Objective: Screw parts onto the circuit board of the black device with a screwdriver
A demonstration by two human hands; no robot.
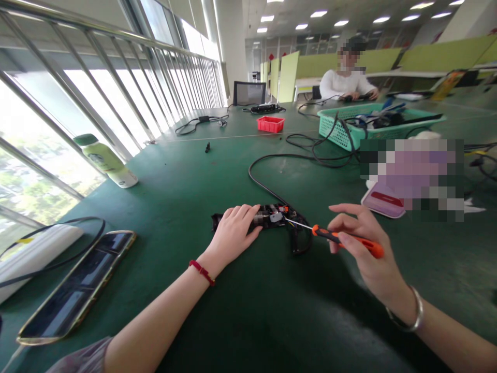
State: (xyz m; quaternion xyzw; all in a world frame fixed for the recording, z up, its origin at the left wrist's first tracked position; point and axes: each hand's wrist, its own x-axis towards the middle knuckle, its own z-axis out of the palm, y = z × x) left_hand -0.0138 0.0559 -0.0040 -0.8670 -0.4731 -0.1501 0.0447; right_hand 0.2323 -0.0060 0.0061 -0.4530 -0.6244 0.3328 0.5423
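A black corded device (267,216) lies opened on the green table, with metal parts, wires and an orange piece exposed inside. Its curved, handle-like part (298,243) points toward me on the right. My left hand (236,225) lies over the device's left part, fingers across the top and thumb along the near side, gripping it against the table. In my right hand (359,238) is a screwdriver (330,234) with an orange and black handle, held between thumb and fingers. Its thin metal shaft slants left, and the tip is at the exposed inside of the device.
Phone (77,287), white object (42,254) with a cable and green-capped bottle (106,160) stand left. Beyond are a small red tray (271,124) and a green basket (337,132) of tools and cables. A purple item (384,201) lies right. A person (341,85) sits across.
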